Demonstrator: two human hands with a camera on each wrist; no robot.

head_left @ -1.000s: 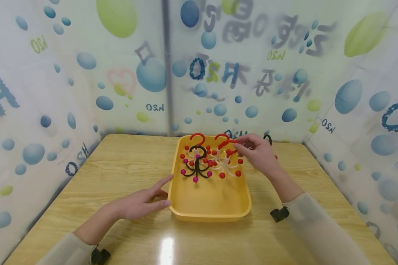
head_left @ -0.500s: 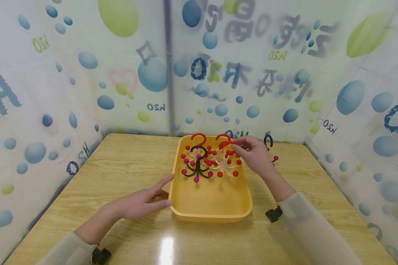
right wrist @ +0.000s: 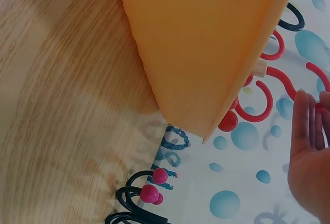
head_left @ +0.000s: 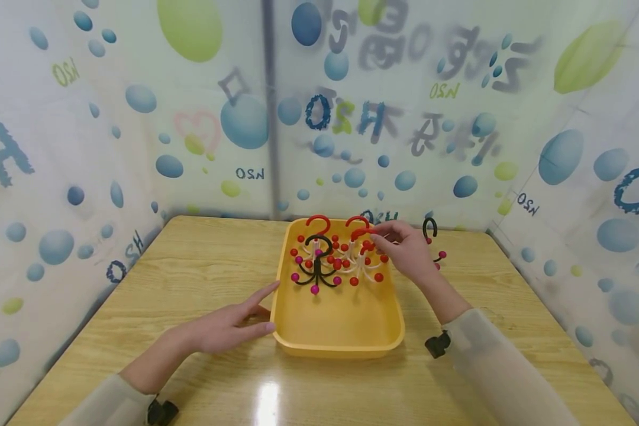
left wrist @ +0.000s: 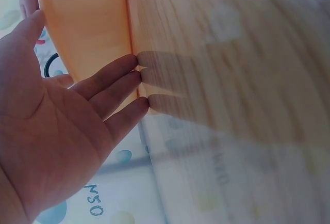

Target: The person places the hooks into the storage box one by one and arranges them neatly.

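Observation:
A yellow tray [head_left: 338, 348] holds several octopus-like hooked pieces: a black one with magenta balls [head_left: 316, 269] and white ones with red hooks and red balls. At the tray's right side my right hand [head_left: 412, 251] pinches the red hook [head_left: 363, 232] of one white piece [head_left: 360, 267]; the right wrist view shows that hand [right wrist: 312, 157] by a red hook [right wrist: 281, 79]. With fingers extended, my left hand [head_left: 226, 327] touches the tray's left side. In the left wrist view its palm [left wrist: 56, 115] faces the camera, fingertips at the tray's wall [left wrist: 93, 28].
Behind my right hand, another black hooked piece [head_left: 430, 227] with magenta balls stands on the wooden table [head_left: 202, 260], outside the tray. In the right wrist view its black arms [right wrist: 135, 216] show near the table edge. Patterned curtains surround the table.
My right hand has moved slightly left with the red-hooked piece, uncovering more of the black piece behind it. My left hand stays at the tray's side.

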